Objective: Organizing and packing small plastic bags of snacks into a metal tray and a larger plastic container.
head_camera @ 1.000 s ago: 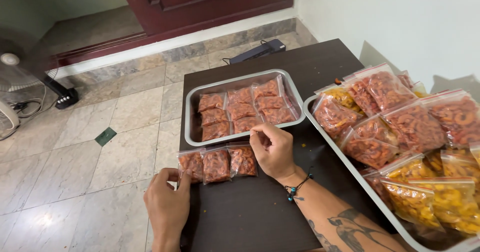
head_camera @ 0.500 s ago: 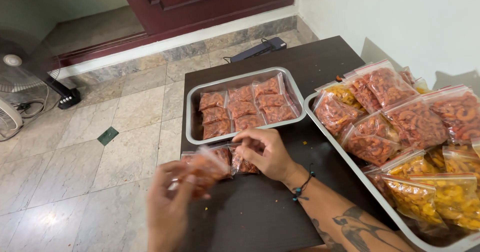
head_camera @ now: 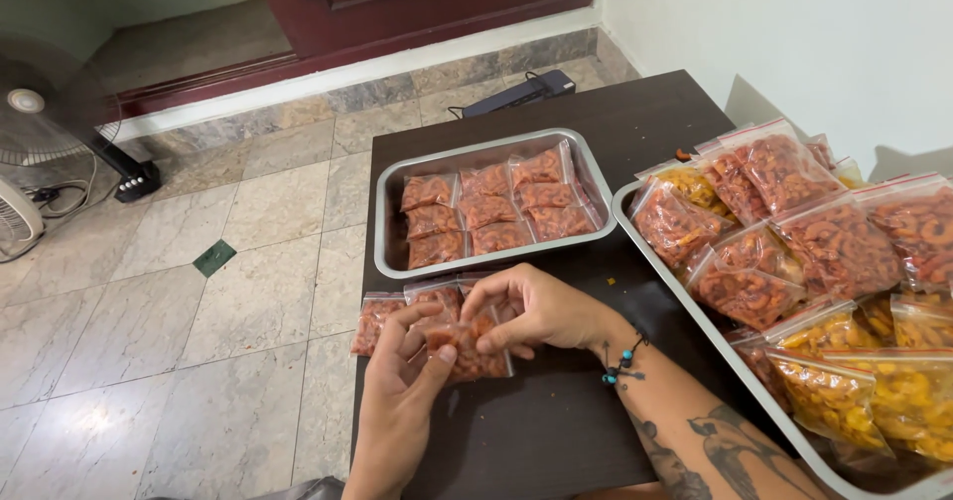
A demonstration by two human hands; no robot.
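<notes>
Small clear bag of red snack pieces (head_camera: 465, 349) held above the near left part of the dark desk (head_camera: 556, 430), pinched between both hands. Left hand (head_camera: 402, 386) comes up from below, fingers (head_camera: 437, 361) clamped on the bag's lower left side. Right hand (head_camera: 536, 311) reaches in from the right, fingers (head_camera: 475, 306) closed on the bag's top edge. Wrist of the right arm carries a beaded bracelet (head_camera: 620, 361); forearm is tattooed.

Another small bag (head_camera: 375, 323) of the same kind lies flat on the desk just left of the hands, more partly hidden under them. Just behind, a small metal tray (head_camera: 389, 227) holds about 8 such bags in 2 to 3 rows. To the right, a large metal tray (head_camera: 695, 326) is piled with bigger zip bags, red snacks (head_camera: 844, 247) toward the back, yellow snacks (head_camera: 893, 396) nearer. A black device with a cable (head_camera: 521, 93) sits at the desk's far edge. Tiled floor (head_camera: 248, 291) on the left, with a standing fan (head_camera: 45, 113).
</notes>
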